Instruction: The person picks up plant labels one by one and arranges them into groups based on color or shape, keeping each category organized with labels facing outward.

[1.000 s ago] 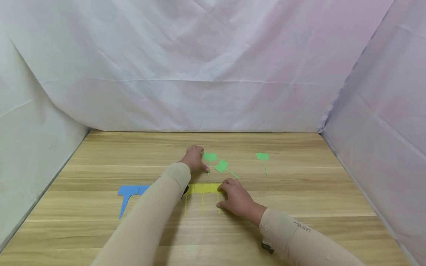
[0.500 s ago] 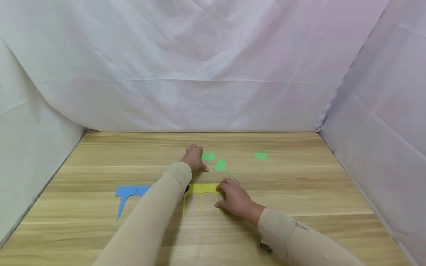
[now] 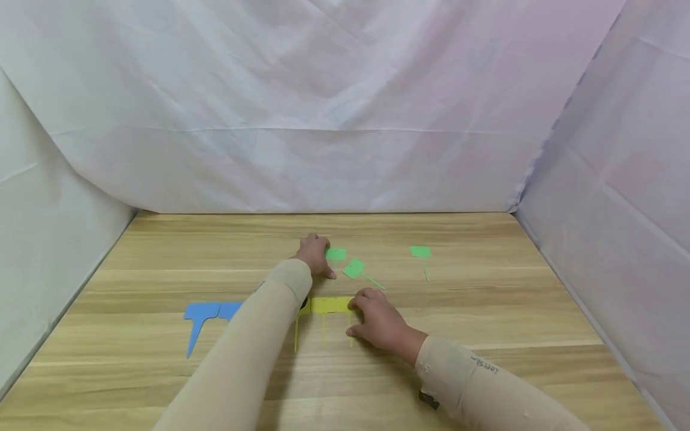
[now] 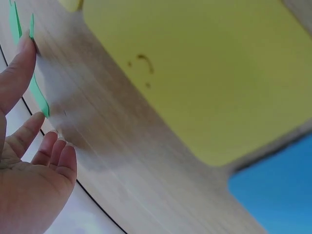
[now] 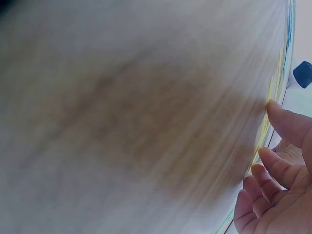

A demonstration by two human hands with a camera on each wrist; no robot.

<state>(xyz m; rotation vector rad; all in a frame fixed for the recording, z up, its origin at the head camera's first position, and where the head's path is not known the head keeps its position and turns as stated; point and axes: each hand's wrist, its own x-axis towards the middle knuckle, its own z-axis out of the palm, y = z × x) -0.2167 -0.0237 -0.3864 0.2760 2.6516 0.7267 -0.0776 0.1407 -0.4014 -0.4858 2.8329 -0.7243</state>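
Observation:
My left hand (image 3: 314,254) reaches far over the table, fingers spread, with its index fingertip at the head of a flat green plant label (image 3: 336,254) and its thumb by the stem. The left wrist view shows the same green label (image 4: 39,97) between thumb and index finger. Nearer, several yellow plant labels (image 3: 323,305) lie side by side in a row, thin stems toward me. At the row's right end, my right hand (image 3: 381,321) touches the last one, index finger at its head and thumb at the stem. In the right wrist view its yellow stem (image 5: 270,90) meets the thumb tip.
A second green label (image 3: 354,269) lies tilted just right of my left hand, and a third (image 3: 420,252) farther right. Wider blue labels (image 3: 201,311) continue the row leftward, partly hidden by my left sleeve (image 3: 242,353). A white cloth (image 3: 323,167) closes off the wooden table's back.
The head view has shifted slightly, so everything appears a little farther left. My left thumb now covers more of the green label's stem. The right hand keeps its place at the yellow label.

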